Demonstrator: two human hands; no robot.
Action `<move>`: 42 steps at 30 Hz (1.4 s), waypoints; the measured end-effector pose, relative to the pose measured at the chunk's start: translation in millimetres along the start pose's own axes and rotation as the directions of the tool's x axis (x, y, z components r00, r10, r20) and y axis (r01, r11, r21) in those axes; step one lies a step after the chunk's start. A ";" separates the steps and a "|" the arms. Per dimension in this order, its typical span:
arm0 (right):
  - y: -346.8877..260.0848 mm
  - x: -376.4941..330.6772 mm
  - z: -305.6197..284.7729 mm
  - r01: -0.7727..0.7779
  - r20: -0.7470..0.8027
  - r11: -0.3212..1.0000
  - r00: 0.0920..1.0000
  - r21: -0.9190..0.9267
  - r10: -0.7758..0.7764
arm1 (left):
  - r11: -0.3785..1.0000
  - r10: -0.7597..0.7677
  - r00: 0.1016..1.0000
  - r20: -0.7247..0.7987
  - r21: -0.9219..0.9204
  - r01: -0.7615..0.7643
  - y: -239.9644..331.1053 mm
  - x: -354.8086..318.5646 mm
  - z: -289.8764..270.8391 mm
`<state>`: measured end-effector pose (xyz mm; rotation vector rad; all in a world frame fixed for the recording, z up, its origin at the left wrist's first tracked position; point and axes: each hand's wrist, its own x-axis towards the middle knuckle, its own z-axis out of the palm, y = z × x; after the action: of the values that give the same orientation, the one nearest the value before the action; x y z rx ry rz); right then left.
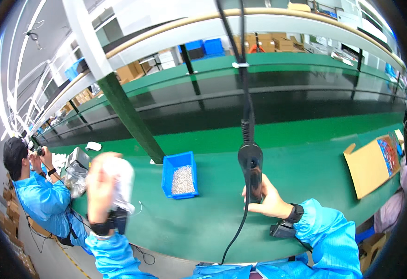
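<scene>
My left hand (pixel 100 188) is raised over the left part of the green bench, blurred by motion. It is closed on a white rounded object (pixel 125 181), too smeared to name its kind; a thin white wire (pixel 140 209) shows beside it. My right hand (pixel 271 201) wraps round the lower body of a black electric screwdriver (pixel 255 179), which hangs upright from a thick cable. The tool's tip is hidden. Between my hands stands a blue bin (pixel 179 193) filled with many small metal parts (pixel 183 179).
An open cardboard box (pixel 368 167) with red and blue pieces lies at the right. A green post (pixel 131 121) rises behind the bin. A black conveyor belt (pixel 278 100) runs across the back. At left, a co-worker in blue (pixel 43 193) sits near plastic bags (pixel 76 179).
</scene>
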<state>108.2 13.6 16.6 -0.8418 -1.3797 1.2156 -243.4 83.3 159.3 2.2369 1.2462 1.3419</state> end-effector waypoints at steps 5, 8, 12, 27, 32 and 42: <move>-12.1 -25.5 0.4 0.265 0.021 0.964 0.964 -0.016 -0.265 | 0.953 0.198 0.472 0.859 -0.056 -0.297 54.6 -23.3 120.9; -27.0 -47.8 -21.2 0.297 0.007 0.955 0.955 -0.011 -0.297 | 0.952 0.232 0.322 0.918 -0.147 -0.269 70.2 -32.0 164.4; -49.2 -61.9 -39.9 0.055 -0.251 0.990 0.964 -0.132 -0.086 | 0.954 0.298 0.279 0.913 -0.274 -0.123 74.5 -52.8 235.8; -55.3 -62.3 -71.1 0.125 -0.460 0.986 0.873 -0.109 -0.162 | 0.906 0.195 0.944 0.266 0.321 -0.277 2.2 3.3 166.3; -54.0 -60.7 -71.8 0.329 -0.396 0.943 0.874 0.052 -0.283 | 0.844 -0.115 0.899 0.422 0.519 -0.135 -81.6 -4.5 148.8; -50.8 -53.1 -60.4 0.467 -0.454 0.884 0.783 -0.022 -0.425 | 0.757 -0.071 0.905 0.420 0.614 -0.226 -86.7 -28.7 169.8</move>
<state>183.7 -35.6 47.0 -0.6254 -1.0491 0.6514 -158.2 147.8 -1.2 2.8496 1.6240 0.3748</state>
